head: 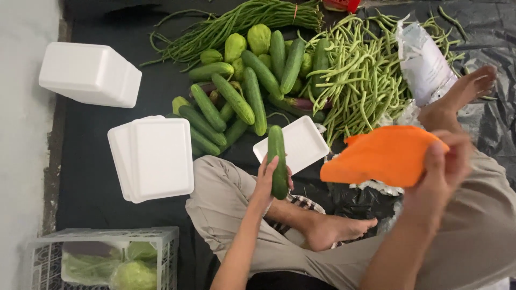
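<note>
Two hands busy in the head view: left hand (pixel 266 180) wraps a cucumber (pixel 278 161), long axis 12-to-6, tip over the white foam tray (pixel 301 144). Right hand (pixel 443 166), at 3 o'clock, pinches an orange sheet (pixel 384 156).

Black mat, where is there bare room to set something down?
Bare mat shows between the upper foam stack and the lower tray stack, and left of the long beans. It is crowded around the cucumbers, green beans and the single tray.
</note>
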